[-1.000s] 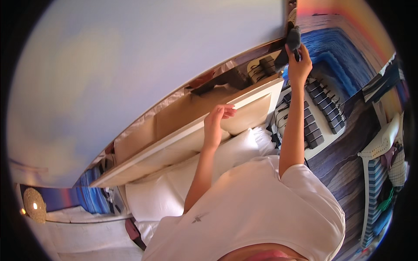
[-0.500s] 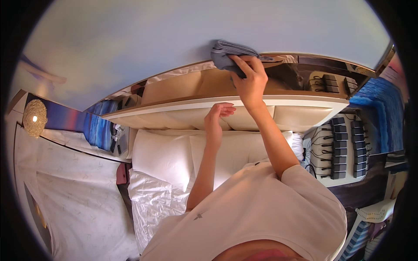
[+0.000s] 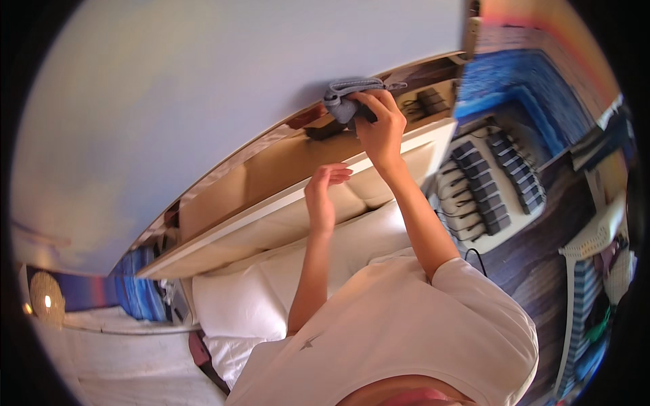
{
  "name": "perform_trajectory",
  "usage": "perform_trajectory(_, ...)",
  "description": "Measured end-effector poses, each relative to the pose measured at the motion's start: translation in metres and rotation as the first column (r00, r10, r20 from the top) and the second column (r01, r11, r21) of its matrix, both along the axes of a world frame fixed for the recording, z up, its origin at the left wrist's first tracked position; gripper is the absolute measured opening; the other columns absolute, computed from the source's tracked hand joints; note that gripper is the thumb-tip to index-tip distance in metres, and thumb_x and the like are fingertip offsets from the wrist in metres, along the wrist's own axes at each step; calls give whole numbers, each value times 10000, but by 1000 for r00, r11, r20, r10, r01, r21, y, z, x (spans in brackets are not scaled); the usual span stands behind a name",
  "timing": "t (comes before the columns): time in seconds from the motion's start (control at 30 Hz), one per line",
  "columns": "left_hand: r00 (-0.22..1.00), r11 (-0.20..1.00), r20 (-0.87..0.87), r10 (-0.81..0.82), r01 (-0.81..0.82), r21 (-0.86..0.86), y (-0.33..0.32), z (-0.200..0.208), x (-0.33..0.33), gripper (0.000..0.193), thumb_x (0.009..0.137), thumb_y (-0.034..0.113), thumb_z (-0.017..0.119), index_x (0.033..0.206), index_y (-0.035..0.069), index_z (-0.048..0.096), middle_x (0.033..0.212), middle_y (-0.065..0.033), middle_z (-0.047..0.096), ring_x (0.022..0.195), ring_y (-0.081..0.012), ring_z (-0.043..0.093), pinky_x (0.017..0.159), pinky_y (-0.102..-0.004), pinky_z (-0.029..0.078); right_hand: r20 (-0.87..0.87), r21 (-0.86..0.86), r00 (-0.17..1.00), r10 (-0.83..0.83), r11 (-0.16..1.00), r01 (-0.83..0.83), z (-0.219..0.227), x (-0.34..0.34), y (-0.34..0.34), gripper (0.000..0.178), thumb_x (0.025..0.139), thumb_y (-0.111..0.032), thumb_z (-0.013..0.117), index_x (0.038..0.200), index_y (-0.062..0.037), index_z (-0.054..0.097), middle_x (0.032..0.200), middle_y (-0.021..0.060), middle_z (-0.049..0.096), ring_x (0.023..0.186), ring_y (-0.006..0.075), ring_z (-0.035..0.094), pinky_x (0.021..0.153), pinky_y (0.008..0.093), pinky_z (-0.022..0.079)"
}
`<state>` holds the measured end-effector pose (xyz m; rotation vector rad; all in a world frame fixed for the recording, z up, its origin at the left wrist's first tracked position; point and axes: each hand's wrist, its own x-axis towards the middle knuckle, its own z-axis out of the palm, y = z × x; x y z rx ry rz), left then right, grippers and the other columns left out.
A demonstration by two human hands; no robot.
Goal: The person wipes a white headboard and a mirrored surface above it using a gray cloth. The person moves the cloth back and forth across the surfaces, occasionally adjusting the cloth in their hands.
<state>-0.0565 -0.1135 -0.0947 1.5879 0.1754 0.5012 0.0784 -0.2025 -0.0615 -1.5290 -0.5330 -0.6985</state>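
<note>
I see the right hand's [image 3: 384,135] fingers grasping a bunched grey cloth [image 3: 340,93] at the pale-blue panel's [image 3: 203,88] lower edge; the left hand [image 3: 321,203], released and loosely curled, is near the headboard [image 3: 247,222].

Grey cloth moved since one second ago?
Yes, left: the grey cloth, in the right hand, has moved away from the right end of the pale blue panel.

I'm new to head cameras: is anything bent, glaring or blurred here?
All in the head view: the pale panel has a bowed lower edge; the lamp glares; the cloth casts a soft shadow; the dark boxes look slightly smeared.
</note>
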Motion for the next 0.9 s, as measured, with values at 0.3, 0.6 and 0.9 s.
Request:
perform_trajectory(0.3, 994, 993, 39, -102, 104, -57, -117, 14, 72, 402, 976, 295, 354, 987, -16, 608, 909, -106, 646, 852, -157, 583, 811, -291, 422, -189, -37, 982, -13, 999, 6, 28, 121, -171, 279, 694, -10, 718, 970, -21, 678, 867, 115, 645, 794, 224, 644, 717, 296, 488)
perform_trajectory(0.6, 1000, 1000, 2, 20, -20, -4, -134, 31, 49, 368, 985, 266, 366, 980, 3, 624, 898, -79, 649, 840, -135, 577, 799, -274, 417, -448, 193, 890, 86, 981, 3, -61, 136, -179, 199, 807, -124, 725, 962, -14, 666, 833, 1, 651, 763, 58, 529, 690, 227, 431)
perform_trajectory(0.9, 990, 988, -4, 138, -137, 67, -79, 32, 1, 456, 982, 341, 340, 990, -21, 616, 920, -121, 661, 851, -173, 608, 808, -297, 444, -166, 288, 973, -160, 936, 203, 19, 98, -117, 272, 802, -132, 726, 981, 41, 617, 811, 86, 646, 736, 104, 558, 707, 247, 470)
